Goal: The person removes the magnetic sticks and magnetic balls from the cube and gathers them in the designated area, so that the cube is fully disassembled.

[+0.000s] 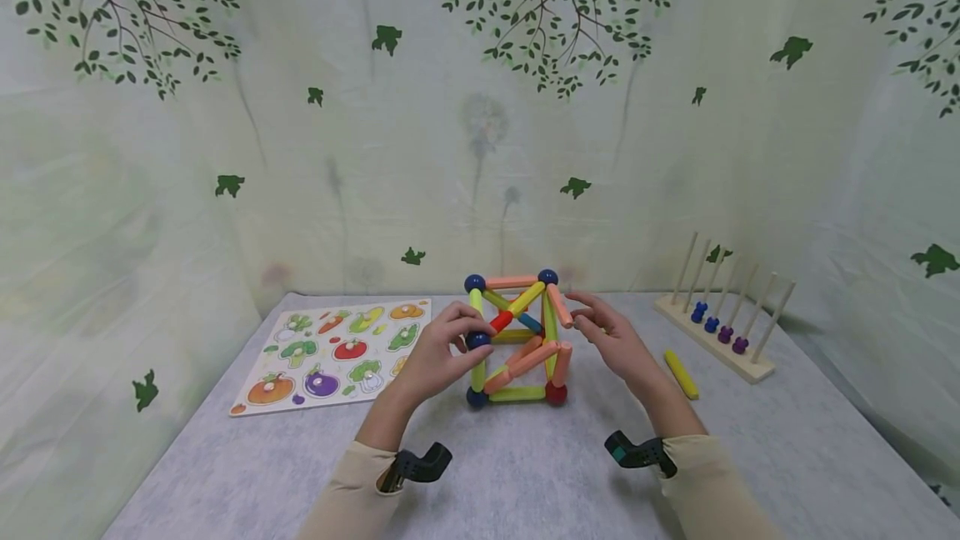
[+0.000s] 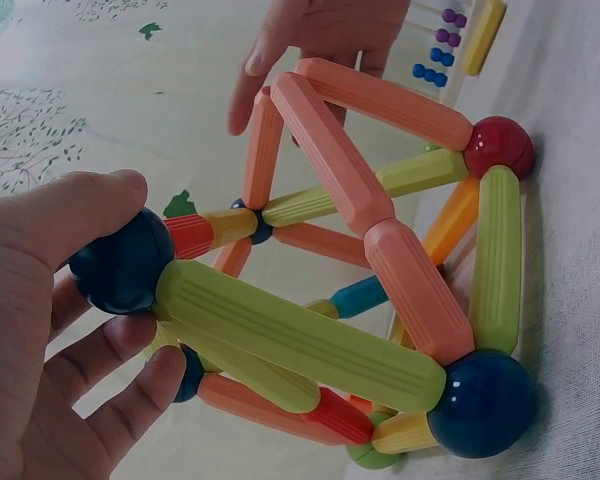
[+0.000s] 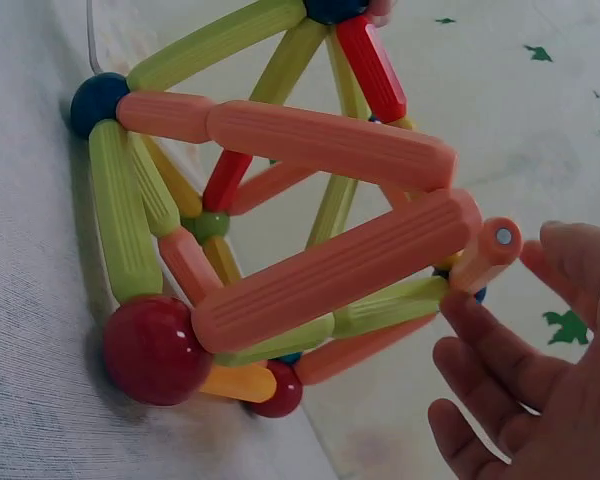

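A frame of coloured rods and balls stands mid-table. My left hand pinches a dark blue ball at its upper front left corner between thumb and fingers. From that ball a green rod runs down to another blue ball. My right hand, fingers loosely spread, is beside the free end of a salmon rod, which hangs from the rear blue ball; whether a fingertip touches it I cannot tell. Other salmon rods lean across the front above a red ball.
At the left lies a white board with vegetable pictures. A yellow rod rests right of my right hand. Farther right stands a wooden peg rack with blue and purple pieces. A leaf-patterned curtain hangs behind.
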The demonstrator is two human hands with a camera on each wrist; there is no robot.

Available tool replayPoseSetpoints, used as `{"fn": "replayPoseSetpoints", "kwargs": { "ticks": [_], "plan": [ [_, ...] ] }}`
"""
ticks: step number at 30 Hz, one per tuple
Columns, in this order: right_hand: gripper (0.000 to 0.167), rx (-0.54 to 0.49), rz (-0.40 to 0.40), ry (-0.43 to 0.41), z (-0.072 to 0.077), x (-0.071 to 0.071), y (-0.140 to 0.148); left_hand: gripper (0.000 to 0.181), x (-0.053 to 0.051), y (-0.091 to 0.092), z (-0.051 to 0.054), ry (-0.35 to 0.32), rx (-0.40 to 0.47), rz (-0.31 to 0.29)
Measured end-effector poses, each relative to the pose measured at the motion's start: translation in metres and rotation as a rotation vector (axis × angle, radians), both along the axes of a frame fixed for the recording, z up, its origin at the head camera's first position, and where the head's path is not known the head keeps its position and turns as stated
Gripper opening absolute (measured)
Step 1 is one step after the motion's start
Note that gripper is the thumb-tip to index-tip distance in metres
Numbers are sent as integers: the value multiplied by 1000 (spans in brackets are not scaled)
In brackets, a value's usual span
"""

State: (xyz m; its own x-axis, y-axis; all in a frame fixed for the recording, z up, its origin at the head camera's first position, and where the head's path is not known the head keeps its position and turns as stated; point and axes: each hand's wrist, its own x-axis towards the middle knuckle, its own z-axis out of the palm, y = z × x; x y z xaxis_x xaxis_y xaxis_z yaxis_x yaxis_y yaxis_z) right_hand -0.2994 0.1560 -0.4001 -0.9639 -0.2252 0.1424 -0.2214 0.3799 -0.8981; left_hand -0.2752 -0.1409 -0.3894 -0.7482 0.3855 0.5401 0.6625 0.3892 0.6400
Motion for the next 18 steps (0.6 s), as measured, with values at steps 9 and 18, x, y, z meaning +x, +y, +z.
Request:
{"fn": "replayPoseSetpoints", "kwargs": {
  "ticks": [9, 18],
  "plan": [
    [43, -36, 61, -17, -1, 3, -4, 19, 0, 0, 0, -1, 1, 0],
    [38, -2, -63, 55, -2, 0, -4, 19, -1, -1, -1, 1, 0, -7]
  ]
}}
